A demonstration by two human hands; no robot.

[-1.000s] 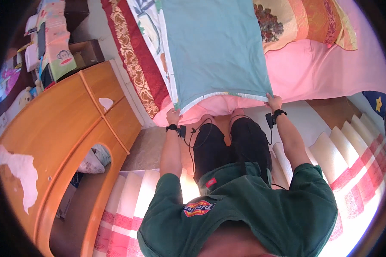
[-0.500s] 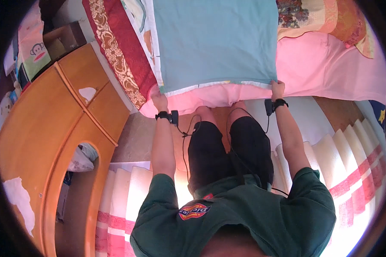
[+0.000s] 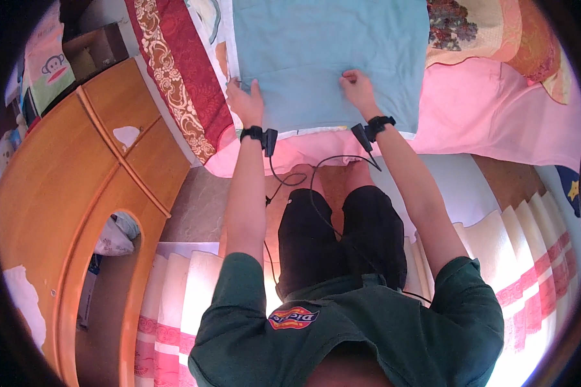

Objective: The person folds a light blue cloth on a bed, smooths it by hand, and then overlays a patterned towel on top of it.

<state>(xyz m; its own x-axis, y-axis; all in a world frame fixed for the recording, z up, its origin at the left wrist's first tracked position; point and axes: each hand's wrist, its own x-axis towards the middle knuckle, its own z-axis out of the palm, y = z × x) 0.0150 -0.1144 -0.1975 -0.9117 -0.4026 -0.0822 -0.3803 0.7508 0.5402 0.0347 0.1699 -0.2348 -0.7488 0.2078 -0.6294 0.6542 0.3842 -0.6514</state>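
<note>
The pale blue cotton cloth (image 3: 329, 58) lay spread flat on the bed, over the pink sheet (image 3: 497, 116) whose edge hung down on the near side; the person stood close against that edge and leaned over it. The left hand (image 3: 246, 102) rested palm down near the cloth's near left corner, fingers fairly flat and together, pressing rather than gripping; the right hand (image 3: 357, 87) sat further in on the cloth, its fingers curled narrow, seemingly pinching up a small fold of the fabric, though I could not tell how much it held. Each wrist wore a black band with a thin cable trailing down. A red patterned quilt border (image 3: 177, 71) ran along the left of the cloth; the curved wooden cabinet (image 3: 77, 193) stood further left. It looked like the smoothing or folding stage, early on; the next move would need both hands to take the near edge evenly and keep the cloth from creasing.
</note>
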